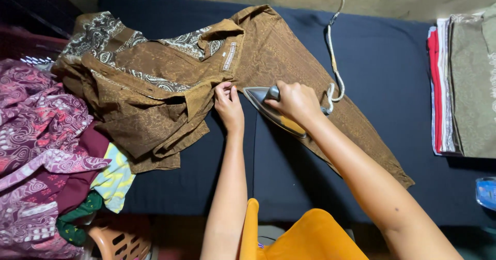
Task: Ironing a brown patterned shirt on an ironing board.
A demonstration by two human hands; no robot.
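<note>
Head view looks straight down on a dark navy ironing pad (392,74) that fills most of the frame. Spread across it lies a brown patterned shirt (155,84), its body bunched toward the left and one long sleeve (289,48) stretched out flat and running diagonally to the lower right. At the left edge a heap of purple and maroon patterned clothes (36,146) spills over an orange plastic laundry basket (116,242), with a pale yellow-green piece (116,180) tucked among them. At the right edge sits a stack of folded fabrics (460,84), red, white and olive. The right hand (294,100) is clenched around the handle of a metal iron (268,107), whose pointed soleplate rests on the sleeve near the shoulder seam. A white cord (333,53) runs from the iron's rear up past the top of the frame. The left hand (227,105) lies just beside the iron's tip, its fingertips pinching the shirt fabric at the seam.
</note>
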